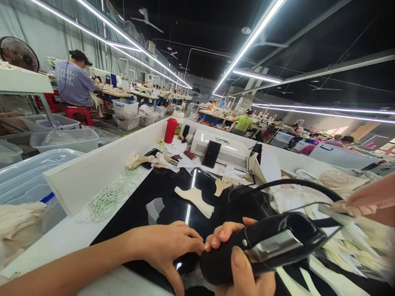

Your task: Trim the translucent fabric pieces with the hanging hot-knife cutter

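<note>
My right hand is wrapped round the handle of a black hand iron with a shiny metal side, held low over the black work surface. A black cord arcs from the iron toward the back. My left hand lies beside it, fingers curled down onto a dark piece I cannot make out, its fingertips touching my right hand's. A cream cut fabric piece lies just beyond both hands.
White walls edge the bench. A bundle of white elastic loops lies at left, a white machine and red bottle at the back, heaped cream pieces at right. Another person's hand reaches in from the right. Workers sit at distant tables.
</note>
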Available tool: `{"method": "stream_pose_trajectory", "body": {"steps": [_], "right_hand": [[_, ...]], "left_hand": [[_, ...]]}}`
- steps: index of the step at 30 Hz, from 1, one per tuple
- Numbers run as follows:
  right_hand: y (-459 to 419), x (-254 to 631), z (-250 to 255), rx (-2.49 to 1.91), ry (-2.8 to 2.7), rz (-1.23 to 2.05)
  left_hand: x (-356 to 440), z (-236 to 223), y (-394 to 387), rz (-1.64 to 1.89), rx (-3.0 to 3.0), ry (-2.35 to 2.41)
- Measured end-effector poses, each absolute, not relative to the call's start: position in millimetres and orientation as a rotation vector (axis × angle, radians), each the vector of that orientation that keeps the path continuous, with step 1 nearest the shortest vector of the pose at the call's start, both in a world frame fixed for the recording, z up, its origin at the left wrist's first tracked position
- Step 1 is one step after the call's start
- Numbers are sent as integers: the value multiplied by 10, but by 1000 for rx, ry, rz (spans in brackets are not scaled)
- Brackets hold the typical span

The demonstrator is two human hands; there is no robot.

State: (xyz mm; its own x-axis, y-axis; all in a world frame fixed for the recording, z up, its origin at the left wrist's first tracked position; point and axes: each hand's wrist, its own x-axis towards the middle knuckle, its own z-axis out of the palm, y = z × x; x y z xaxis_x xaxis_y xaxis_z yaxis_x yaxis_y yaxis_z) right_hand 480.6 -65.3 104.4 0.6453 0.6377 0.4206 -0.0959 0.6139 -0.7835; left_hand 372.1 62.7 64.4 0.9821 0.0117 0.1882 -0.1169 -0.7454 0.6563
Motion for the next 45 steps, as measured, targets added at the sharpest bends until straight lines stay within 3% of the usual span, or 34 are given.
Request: {"method": "stream_pose_trajectory", "body": {"steps": [15, 23, 31, 45], "right_hand": [[-808, 5503, 1159, -881, -715, 312], [-787, 5494, 1163, -880, -738, 266], [-673, 5435, 1103, -921, -734, 245], [-680, 5433, 1020, -931, -768, 249]], "left_hand": [[3586, 835, 662, 387, 2701, -39], [3638, 692, 677, 811, 2953, 239], [3845, 766, 141, 468, 2518, 417], [4014, 723, -43, 79, 2551, 549]]}}
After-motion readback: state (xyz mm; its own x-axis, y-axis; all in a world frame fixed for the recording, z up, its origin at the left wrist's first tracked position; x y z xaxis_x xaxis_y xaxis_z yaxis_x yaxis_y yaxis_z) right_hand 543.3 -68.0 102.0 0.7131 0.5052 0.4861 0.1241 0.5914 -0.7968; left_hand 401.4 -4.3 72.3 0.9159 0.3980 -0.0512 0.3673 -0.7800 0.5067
